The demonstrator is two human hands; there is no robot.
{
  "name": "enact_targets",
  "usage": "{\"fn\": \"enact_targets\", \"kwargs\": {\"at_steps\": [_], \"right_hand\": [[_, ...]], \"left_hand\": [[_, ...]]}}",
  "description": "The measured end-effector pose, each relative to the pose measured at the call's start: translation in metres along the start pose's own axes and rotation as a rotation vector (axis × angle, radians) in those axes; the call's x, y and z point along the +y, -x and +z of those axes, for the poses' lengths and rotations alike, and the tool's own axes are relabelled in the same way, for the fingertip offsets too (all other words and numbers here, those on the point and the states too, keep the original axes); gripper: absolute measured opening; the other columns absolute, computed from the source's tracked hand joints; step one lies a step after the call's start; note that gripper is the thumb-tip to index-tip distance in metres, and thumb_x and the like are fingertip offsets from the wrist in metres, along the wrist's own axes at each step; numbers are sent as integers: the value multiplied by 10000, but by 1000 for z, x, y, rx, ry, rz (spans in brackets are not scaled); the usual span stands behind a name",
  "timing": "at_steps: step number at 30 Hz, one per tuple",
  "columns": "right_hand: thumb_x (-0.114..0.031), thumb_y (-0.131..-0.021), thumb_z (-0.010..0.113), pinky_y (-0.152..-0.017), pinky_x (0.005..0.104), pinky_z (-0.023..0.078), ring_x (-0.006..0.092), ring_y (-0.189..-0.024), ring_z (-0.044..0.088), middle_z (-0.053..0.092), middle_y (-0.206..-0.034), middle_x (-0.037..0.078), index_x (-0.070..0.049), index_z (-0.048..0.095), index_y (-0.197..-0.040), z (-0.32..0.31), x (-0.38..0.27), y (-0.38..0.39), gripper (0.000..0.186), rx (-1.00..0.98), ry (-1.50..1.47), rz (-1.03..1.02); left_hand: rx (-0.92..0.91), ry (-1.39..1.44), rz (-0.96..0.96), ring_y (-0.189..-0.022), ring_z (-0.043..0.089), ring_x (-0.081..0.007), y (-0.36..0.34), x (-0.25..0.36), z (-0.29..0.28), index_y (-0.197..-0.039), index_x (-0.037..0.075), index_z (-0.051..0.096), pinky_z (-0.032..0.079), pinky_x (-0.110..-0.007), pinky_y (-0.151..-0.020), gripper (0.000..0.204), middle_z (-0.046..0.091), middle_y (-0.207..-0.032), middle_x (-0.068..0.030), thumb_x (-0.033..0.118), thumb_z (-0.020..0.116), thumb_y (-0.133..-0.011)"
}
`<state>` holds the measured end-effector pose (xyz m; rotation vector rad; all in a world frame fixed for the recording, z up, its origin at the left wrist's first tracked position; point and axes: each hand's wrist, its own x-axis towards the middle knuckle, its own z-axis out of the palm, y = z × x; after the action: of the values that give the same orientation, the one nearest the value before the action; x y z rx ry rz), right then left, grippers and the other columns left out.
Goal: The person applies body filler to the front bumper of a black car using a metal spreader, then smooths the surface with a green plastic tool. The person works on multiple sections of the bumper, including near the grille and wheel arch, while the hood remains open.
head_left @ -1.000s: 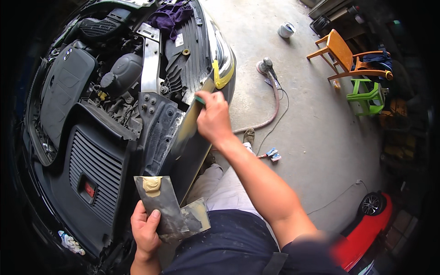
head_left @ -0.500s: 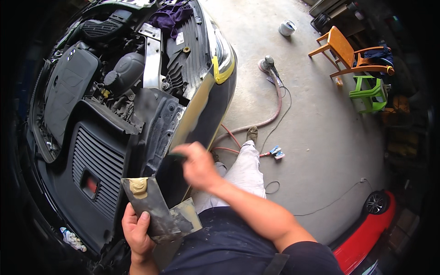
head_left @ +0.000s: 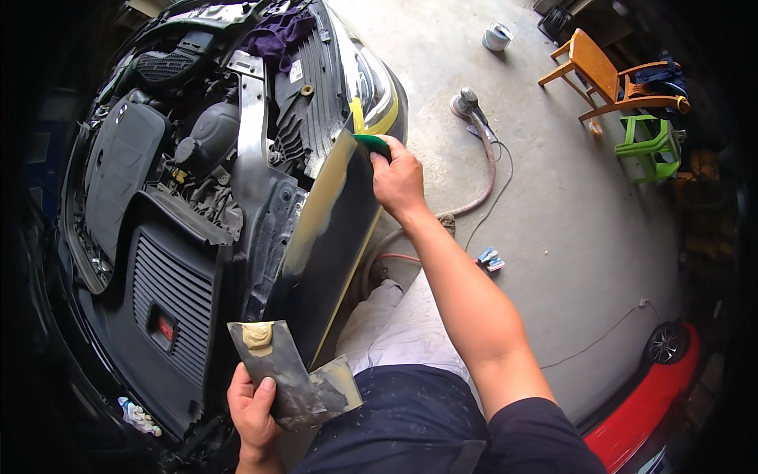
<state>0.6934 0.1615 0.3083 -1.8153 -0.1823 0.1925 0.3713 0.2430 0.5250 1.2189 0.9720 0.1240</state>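
Observation:
My left hand (head_left: pixel 254 411) grips a grey putty board (head_left: pixel 284 371) near my waist, thumb on top. A lump of beige body filler (head_left: pixel 257 336) sits at the board's far corner, and a second, smeared plate (head_left: pixel 341 382) shows at its right. My right hand (head_left: pixel 399 180) is closed on a green spreader (head_left: pixel 371 143), whose edge meets the front end of the car's dark fender (head_left: pixel 335 237), just below the headlight. A beige filler layer (head_left: pixel 320 197) runs along the fender's upper edge. Yellow tape (head_left: pixel 383 124) borders the headlight (head_left: pixel 371 79).
The engine bay (head_left: pixel 209 142) lies uncovered at left, with a purple cloth (head_left: pixel 280 35) at its far side. On the floor are a sander (head_left: pixel 466 103) with its hose, a can (head_left: pixel 497 37), and a green stool (head_left: pixel 647 148). An orange chair (head_left: pixel 596 67) and red car (head_left: pixel 643 411) stand right.
My right hand has swung forward along the fender to its headlight end, bringing the green spreader against it. The left hand and board shift slightly in view.

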Motion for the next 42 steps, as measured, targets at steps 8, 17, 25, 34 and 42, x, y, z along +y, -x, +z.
{"fn": "enact_targets", "kwargs": {"at_steps": [8, 17, 25, 34, 42], "right_hand": [[-15, -913, 561, -889, 425, 494, 381, -996, 624, 658, -1059, 188, -24, 655, -1141, 23, 1, 10, 247, 76, 81, -95], [77, -747, 548, -903, 430, 441, 357, -980, 552, 610, -1073, 159, -29, 605, -1160, 37, -29, 127, 430, -122, 120, -350], [132, -709, 533, -895, 428, 466, 375, -976, 563, 618, -1074, 172, -23, 608, -1169, 32, -38, 197, 491, -335, -15, -251], [-69, -923, 569, -849, 448, 509, 418, -969, 654, 681, -1009, 233, -7, 607, -1130, -18, 5, 41, 219, -38, -34, 99], [-36, -931, 564, -883, 433, 504, 399, -1009, 635, 668, -1078, 210, 1, 637, -1128, 4, 2, 13, 213, 44, 7, -164]], "left_hand": [[4, -16, -25, -998, 635, -156, -9, 1, 9, -1282, -54, 534, 478, -291, -936, 377, 671, -1136, -104, 57, 569, -924], [1, 10, -13, -975, 633, -156, -11, 4, 10, -1293, -49, 528, 485, -288, -913, 388, 666, -1131, -100, 66, 573, -924], [-11, -12, 75, -967, 633, -151, 2, 13, 6, -1321, -59, 505, 487, -282, -903, 415, 661, -1134, -100, 82, 577, -937], [-35, -43, 37, -1031, 623, -164, 14, 10, 15, -1336, -66, 495, 461, -291, -954, 451, 653, -1176, -112, 110, 589, -932], [30, -53, 14, -1016, 627, -167, 16, 7, 18, -1343, -65, 491, 464, -289, -948, 460, 658, -1164, -114, 104, 578, -924]]}}
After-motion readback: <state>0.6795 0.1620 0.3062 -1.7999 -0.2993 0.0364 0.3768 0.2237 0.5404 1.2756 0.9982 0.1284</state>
